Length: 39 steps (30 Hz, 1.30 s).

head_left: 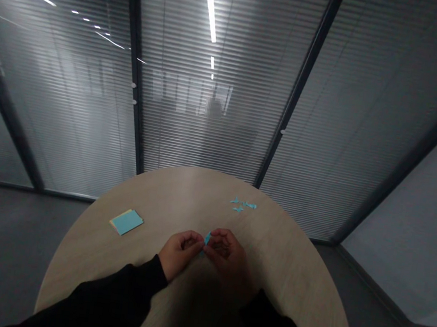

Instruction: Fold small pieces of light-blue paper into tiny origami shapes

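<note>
Near the middle of the table, a small piece of folded blue paper is held upright between my two hands. My left hand pinches its left, lower side with thumb and fingertips. On the other side, the thumb and curled fingers of my right hand close on the same paper. Its exact folds are too small to make out. Beyond my right hand lie several small folded blue paper figures, pointed like little birds, grouped close together. To the left rests a stack of square paper sheets, blue on top with a yellowish edge beneath.
The round wooden table has its curved far edge close to a glass partition with blinds. Dark frame posts divide the glass. A pale wall stands at the right, and grey floor shows around the table.
</note>
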Tool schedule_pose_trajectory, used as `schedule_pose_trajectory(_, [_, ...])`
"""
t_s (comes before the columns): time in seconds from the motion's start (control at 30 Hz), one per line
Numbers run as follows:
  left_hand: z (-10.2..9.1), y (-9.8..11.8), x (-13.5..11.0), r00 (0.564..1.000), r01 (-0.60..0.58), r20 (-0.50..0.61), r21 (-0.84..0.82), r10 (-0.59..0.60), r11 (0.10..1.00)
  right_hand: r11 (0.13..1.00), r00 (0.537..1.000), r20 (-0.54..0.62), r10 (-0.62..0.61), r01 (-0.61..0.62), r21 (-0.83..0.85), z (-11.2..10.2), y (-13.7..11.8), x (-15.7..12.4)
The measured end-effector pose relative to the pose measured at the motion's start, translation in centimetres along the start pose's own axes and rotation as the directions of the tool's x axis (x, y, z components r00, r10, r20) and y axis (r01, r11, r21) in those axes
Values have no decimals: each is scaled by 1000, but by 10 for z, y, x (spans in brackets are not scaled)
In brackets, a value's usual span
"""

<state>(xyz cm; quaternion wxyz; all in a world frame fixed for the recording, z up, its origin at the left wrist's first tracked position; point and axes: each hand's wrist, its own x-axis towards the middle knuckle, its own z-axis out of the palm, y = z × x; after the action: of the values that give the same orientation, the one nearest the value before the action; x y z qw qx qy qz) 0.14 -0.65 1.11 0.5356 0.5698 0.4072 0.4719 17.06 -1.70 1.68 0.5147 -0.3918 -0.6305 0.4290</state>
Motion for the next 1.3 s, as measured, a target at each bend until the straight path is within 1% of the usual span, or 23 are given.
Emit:
schedule_pose_trajectory(0.1, [-1,-5,1,999,32,31,-19,-32,999,1000,999,28,15,-16,18,-1,-1,1])
schedule_pose_trajectory(0.23, [-1,-10,1,999,4,33,-34,-3,999,998,998,48,43,-45,54,-1,-4,1])
schedule_pose_trajectory(0.4, [-1,-9,1,999,-13,36,-28,14,1000,995,997,49,57,-61,83,0,-5,0])
schedule_pose_trajectory(0.5, [-1,-8,1,999,15,52,-48,-13,999,997,998,45,48,-51,63,0,-5,0])
schedule_pose_trajectory(0.6, [-2,-6,1,993,70,96,-98,-61,993,999,998,45,32,-33,15,-1,-9,0])
schedule_pose_trajectory(0.73, [-4,-1,0,984,109,155,-133,-88,985,996,999,48,0,4,-84,-5,-17,-2])
schedule_pose_trajectory(0.9, [-8,4,-2,963,146,251,-163,-103,976,993,995,99,-16,27,-114,-9,-19,-3])
schedule_pose_trajectory(1.0, [-9,4,-2,961,147,260,-186,-96,972,990,994,103,-33,47,-137,-10,-17,-2])
schedule_pose_trajectory(1.1, [-9,2,-2,960,165,263,-233,-101,958,983,996,55,-65,74,-170,-11,-15,-2])
schedule_pose_trajectory(1.17, [-9,1,-1,960,171,261,-249,-104,953,966,995,35,-97,102,-237,-12,-16,-1])
schedule_pose_trajectory(1.23, [-9,0,-1,962,167,254,-252,-101,953,939,989,53,-137,147,-312,-13,-17,-1])
schedule_pose_trajectory(1.3, [-9,-3,0,967,157,238,-263,-94,952,917,982,82,-172,190,-352,-13,-19,-1])
